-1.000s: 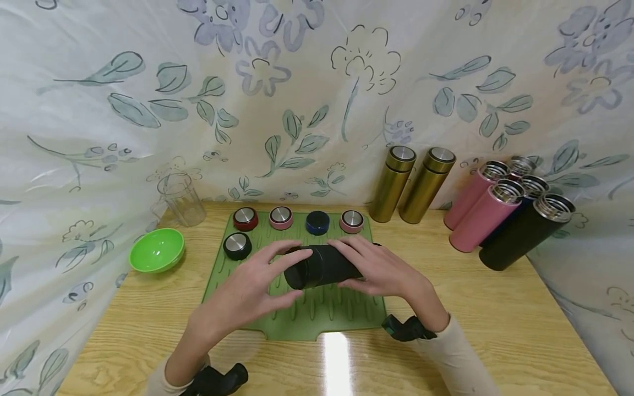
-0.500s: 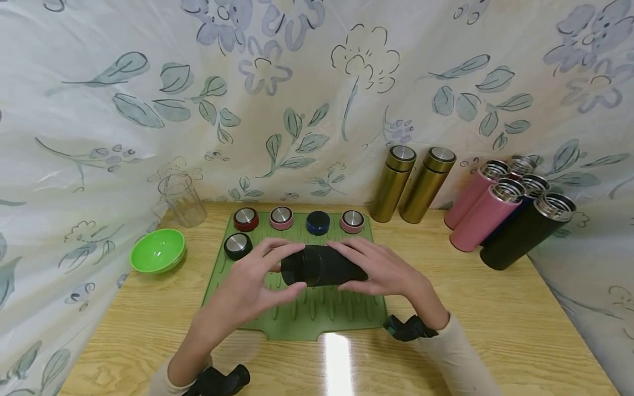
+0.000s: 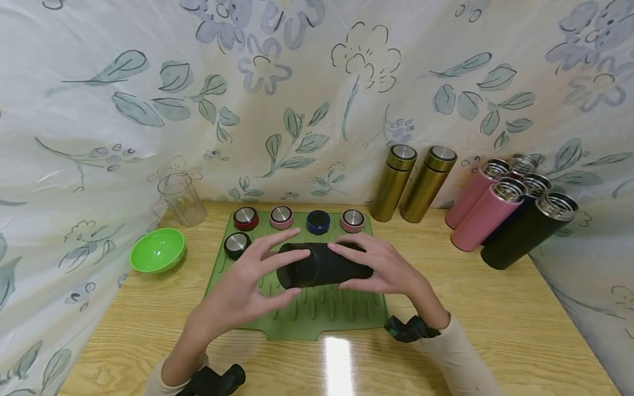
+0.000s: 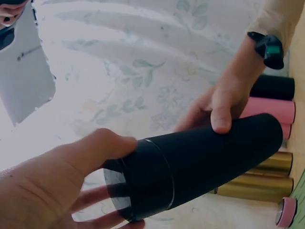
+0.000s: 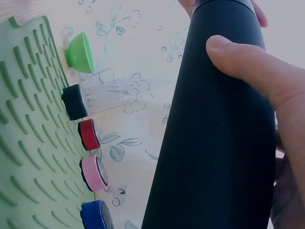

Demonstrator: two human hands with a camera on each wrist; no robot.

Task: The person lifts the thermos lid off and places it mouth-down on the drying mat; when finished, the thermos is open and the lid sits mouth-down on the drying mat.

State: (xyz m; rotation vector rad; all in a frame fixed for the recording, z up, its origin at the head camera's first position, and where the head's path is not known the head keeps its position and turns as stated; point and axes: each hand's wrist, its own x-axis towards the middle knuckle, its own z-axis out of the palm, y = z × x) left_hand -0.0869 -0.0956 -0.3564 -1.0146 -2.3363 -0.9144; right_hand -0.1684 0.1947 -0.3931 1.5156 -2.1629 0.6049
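Note:
A black thermos bottle [image 3: 342,267] is held nearly level above the green ribbed mat [image 3: 317,319], its lid end toward the left. My right hand [image 3: 381,264] grips the body, with the thumb across it in the right wrist view. Around the black lid [image 4: 145,181] my left hand [image 3: 252,275] has its thumb and fingers, the index finger raised. A thin bright seam parts lid and body in the left wrist view. Several loose lids lie on the mat: red [image 3: 245,218], pink [image 3: 281,217], blue [image 3: 318,221], another pink lid [image 3: 352,220] and a black one [image 3: 237,245].
Two gold bottles [image 3: 393,184] with lids on stand at the back. Several lidless bottles, including a pink bottle [image 3: 487,217] and a black bottle [image 3: 527,234], stand at right. A green bowl [image 3: 157,251] and clear pitcher [image 3: 182,201] are at left.
My left fingers closed nearer on the lid, then spread again with the index finger lifting. The bottle has shifted slightly left, while my right hand keeps its grip.

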